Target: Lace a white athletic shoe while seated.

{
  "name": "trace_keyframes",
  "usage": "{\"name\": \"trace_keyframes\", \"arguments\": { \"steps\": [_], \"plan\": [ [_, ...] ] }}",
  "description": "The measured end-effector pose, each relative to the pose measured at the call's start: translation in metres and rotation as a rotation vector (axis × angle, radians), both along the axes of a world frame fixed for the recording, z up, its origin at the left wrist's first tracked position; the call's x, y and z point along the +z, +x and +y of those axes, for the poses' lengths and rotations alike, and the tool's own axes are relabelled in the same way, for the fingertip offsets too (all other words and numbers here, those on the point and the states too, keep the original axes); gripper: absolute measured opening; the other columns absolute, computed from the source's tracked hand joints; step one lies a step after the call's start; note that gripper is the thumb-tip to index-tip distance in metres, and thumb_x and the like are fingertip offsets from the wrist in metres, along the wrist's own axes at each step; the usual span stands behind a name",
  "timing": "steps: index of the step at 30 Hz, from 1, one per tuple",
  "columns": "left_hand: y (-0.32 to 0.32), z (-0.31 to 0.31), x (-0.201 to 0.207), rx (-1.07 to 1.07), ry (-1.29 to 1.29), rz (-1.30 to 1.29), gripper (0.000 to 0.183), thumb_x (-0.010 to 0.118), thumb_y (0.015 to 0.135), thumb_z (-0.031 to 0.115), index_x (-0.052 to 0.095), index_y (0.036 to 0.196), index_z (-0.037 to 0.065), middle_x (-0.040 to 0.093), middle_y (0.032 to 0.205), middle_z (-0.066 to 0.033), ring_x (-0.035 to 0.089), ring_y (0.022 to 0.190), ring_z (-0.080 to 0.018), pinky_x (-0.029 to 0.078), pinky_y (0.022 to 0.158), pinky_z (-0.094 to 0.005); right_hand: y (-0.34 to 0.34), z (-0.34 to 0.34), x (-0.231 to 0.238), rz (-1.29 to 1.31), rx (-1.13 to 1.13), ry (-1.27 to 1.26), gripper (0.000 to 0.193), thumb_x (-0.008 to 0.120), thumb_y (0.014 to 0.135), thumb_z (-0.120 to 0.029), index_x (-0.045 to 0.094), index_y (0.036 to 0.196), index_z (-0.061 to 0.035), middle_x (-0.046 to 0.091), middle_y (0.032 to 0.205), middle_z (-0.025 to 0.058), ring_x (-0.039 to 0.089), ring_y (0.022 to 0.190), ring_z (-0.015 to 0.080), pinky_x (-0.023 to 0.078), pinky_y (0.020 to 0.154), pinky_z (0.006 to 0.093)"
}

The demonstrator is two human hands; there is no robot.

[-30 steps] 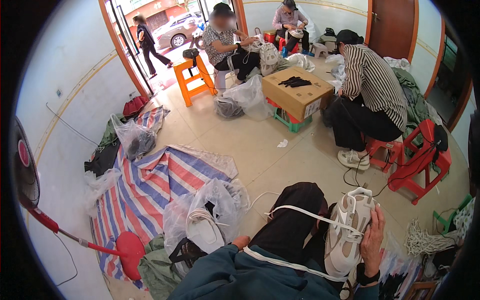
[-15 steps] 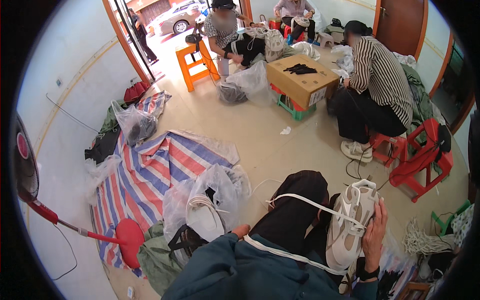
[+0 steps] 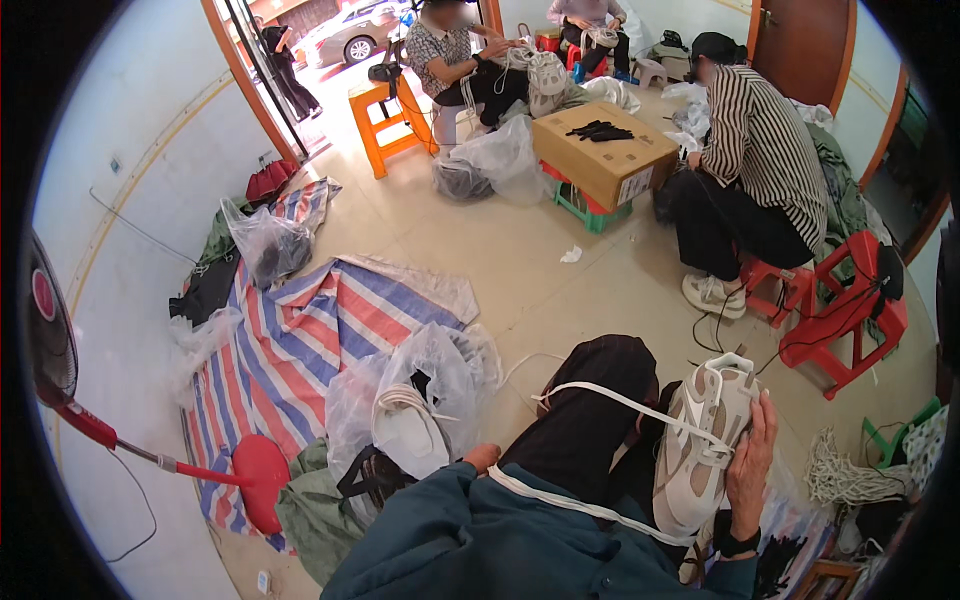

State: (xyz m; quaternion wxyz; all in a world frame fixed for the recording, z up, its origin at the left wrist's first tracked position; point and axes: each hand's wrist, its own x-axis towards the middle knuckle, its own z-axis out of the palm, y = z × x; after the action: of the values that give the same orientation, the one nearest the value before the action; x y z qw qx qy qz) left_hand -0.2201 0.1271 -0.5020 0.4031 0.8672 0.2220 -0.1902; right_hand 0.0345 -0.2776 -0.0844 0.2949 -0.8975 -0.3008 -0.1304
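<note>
A beige and white sneaker (image 3: 690,450) stands toe-down against my right leg. My right hand (image 3: 750,465) holds it by its right side, fingers along the upper. A white shoelace (image 3: 625,400) runs from the sneaker's eyelets across my dark trousers to the left. Further white lace (image 3: 570,508) lies over my lap, its left end beside my left hand. My left hand (image 3: 484,458) shows only in part past the sleeve, with fingers curled closed; what they hold is hidden. A white shoe (image 3: 412,440) with coiled lace on it rests on a clear plastic bag at my left.
A striped tarp (image 3: 340,320) and a red-based fan (image 3: 258,485) are at left. Ahead stands a cardboard box (image 3: 600,150) on stools. A person in stripes (image 3: 760,150) sits at right by red stools (image 3: 850,310); two others sit farther back. Bundled laces (image 3: 850,475) lie at right.
My hands and the sneaker stay nearly in place. The person at the back left has raised a hand toward the shoe there. Someone in the doorway has shifted.
</note>
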Motion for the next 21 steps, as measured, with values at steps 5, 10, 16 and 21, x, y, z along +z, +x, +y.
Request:
{"name": "trace_keyframes", "arguments": {
  "steps": [5, 10, 16, 21],
  "plan": [
    [0.0023, 0.001, 0.0052, -0.005, 0.0, -0.094, 0.024, 0.06, 0.079, 0.02, 0.069, 0.092, 0.002, 0.067, 0.097, -0.0251, 0.064, 0.096, -0.0432, 0.05, 0.081, -0.0489, -0.002, 0.0015, 0.003, 0.01, -0.011, 0.002, 0.05, 0.038, 0.088, 0.005, 0.042, 0.137, 0.0003, 0.037, 0.146, 0.0204, 0.035, 0.136, 0.0384, 0.028, 0.114, 0.0447],
    [0.0015, 0.0055, 0.0057, -0.019, -0.031, -0.026, 0.024, 0.06, 0.079, 0.02, 0.068, 0.093, 0.002, 0.067, 0.097, -0.025, 0.064, 0.096, -0.0428, 0.05, 0.081, -0.049, -0.0033, 0.0016, 0.0056, 0.015, -0.005, 0.012, 0.05, 0.039, 0.088, 0.005, 0.043, 0.137, -0.0001, 0.037, 0.146, 0.0202, 0.035, 0.136, 0.0382, 0.028, 0.114, 0.0448],
    [0.0013, 0.0041, 0.0013, 0.011, -0.054, 0.004, 0.024, 0.06, 0.08, 0.02, 0.068, 0.093, 0.002, 0.067, 0.097, -0.0256, 0.063, 0.096, -0.044, 0.05, 0.081, -0.0493, -0.0035, 0.002, 0.0058, 0.008, -0.003, 0.006, 0.05, 0.038, 0.088, 0.005, 0.042, 0.137, -0.0001, 0.037, 0.146, 0.02, 0.035, 0.135, 0.0385, 0.029, 0.114, 0.0447],
    [-0.0024, 0.0042, -0.0026, -0.011, -0.001, -0.132, 0.026, 0.061, 0.079, 0.021, 0.068, 0.095, 0.002, 0.066, 0.098, -0.0267, 0.063, 0.096, -0.0446, 0.049, 0.08, -0.0497, -0.002, 0.0014, 0.004, -0.007, 0.002, 0.0, 0.05, 0.037, 0.088, 0.004, 0.042, 0.138, -0.0006, 0.036, 0.146, 0.0201, 0.035, 0.136, 0.0384, 0.029, 0.114, 0.0451]
  ]
}}
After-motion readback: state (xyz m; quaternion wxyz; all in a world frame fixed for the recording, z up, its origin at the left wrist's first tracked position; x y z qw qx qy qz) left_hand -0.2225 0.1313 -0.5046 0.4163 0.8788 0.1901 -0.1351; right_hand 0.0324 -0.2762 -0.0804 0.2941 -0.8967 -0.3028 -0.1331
